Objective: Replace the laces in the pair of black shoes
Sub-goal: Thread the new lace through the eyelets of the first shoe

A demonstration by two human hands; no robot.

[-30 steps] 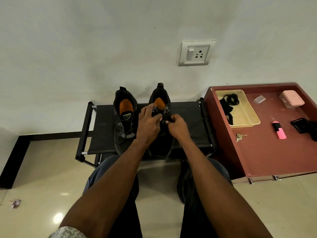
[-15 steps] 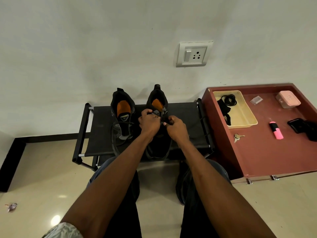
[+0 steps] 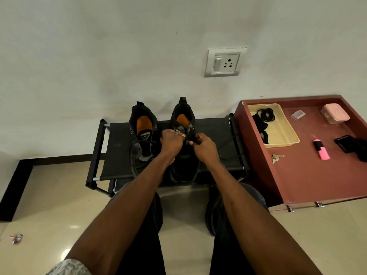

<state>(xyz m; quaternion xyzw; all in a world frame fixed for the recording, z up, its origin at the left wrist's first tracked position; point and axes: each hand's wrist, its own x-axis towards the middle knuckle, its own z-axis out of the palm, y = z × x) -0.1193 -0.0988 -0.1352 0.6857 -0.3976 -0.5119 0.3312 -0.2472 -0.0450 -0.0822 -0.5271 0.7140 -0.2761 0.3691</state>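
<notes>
There is just one camera, worn on the person's head. It looks forward and down from close above the arms. The shoe rack (image 3: 123,155) sits in the middle, the wall socket (image 3: 225,62) at 1 o'clock, the red cabinet (image 3: 309,175) at 3 o'clock.

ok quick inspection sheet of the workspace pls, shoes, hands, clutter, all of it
surface: black rack holds both shoes
job's things: left shoe with loose lace; right shoe being worked; black laces in yellow tray
clutter: keys, pink highlighter, pink case, dark items on red cabinet
grippers: left hand and right hand curled at the right shoe's lacing
cables: nothing seen
surroundings: wall socket, tiled floor
</notes>
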